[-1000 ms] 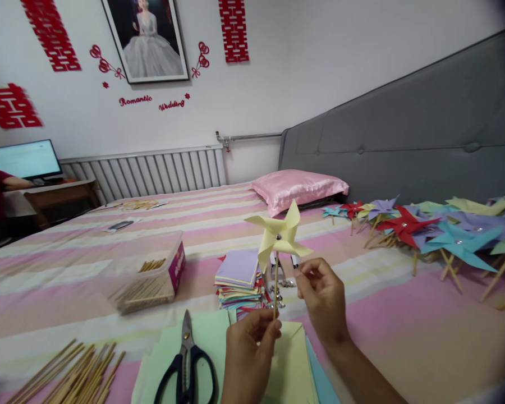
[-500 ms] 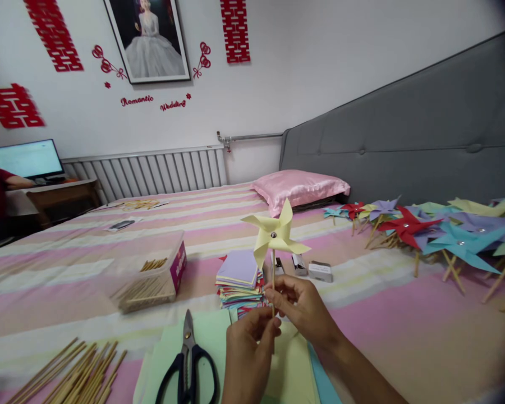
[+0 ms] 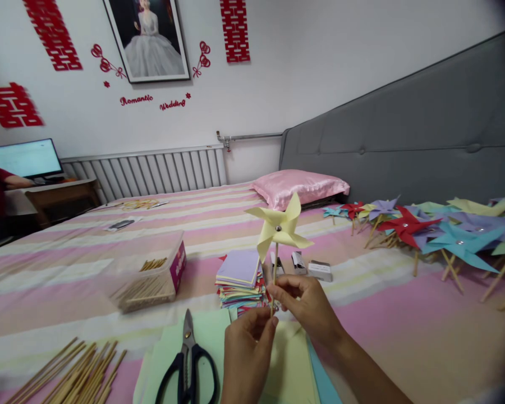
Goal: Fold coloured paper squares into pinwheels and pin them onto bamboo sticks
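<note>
Your left hand (image 3: 247, 350) and right hand (image 3: 309, 306) both pinch the stick of the yellow pinwheel (image 3: 278, 227), upright, scissors (image 3: 187, 362) just left, bare bed (image 3: 404, 325) on your right.

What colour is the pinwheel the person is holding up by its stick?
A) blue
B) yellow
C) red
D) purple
B. The pinwheel held upright on its thin wooden stick between the left hand and the right hand has pale yellow blades; the red, blue and purple ones lie on the bed to the right, out of both hands.
</note>
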Motion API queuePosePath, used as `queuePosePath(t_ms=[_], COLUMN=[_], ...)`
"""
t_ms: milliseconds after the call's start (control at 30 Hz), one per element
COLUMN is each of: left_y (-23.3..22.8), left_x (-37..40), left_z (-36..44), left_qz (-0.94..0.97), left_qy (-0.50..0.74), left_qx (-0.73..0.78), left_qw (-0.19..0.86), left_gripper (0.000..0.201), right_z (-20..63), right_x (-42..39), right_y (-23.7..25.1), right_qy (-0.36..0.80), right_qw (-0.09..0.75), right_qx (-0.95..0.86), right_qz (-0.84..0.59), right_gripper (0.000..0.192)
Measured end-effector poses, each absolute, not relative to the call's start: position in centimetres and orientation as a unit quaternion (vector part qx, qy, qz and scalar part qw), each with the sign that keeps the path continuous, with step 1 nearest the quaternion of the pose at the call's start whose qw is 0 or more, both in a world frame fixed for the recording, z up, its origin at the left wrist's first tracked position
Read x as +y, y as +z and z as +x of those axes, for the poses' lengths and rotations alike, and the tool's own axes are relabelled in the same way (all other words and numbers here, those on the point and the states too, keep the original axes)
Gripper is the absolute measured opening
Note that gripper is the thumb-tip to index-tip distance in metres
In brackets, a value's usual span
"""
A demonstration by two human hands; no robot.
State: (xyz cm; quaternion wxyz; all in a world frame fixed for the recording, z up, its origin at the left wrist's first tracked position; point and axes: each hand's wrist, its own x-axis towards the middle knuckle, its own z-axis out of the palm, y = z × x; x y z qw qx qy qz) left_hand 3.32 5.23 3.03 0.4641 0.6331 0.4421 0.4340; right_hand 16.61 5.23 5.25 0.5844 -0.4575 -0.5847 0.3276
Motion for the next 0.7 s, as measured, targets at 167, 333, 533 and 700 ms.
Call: queuePosePath(t_ms=[167,333,533,700], left_y=[3.02,2.94,2.80,2.77], left_x=[5.31,5.31,5.52,5.47], left_z=[3.28,3.24,3.29,3.26], left_qz=[0.634,0.633,0.635,0.633], left_qy=[0.428,0.433,0.427,0.430], left_qx=[0.465,0.462,0.466,0.449], left_qw=[0.445,0.445,0.444,0.462], left_gripper=[0.021,0.019,0.019,0.017], right_z=[16.91,16.88,16.73,16.72], right_x=[5.34,5.35,5.32,5.32], right_y=[5.13,5.16,5.22,5.09], right_qy=[0.313,0.307,0.317,0.319], right_qw=[0.596,0.601,0.602,0.598], right_qx=[-0.573,-0.569,-0.570,-0.573], right_qz=[-0.467,-0.470,-0.461,-0.461], right_gripper=[0.027,0.027,0.027,0.027])
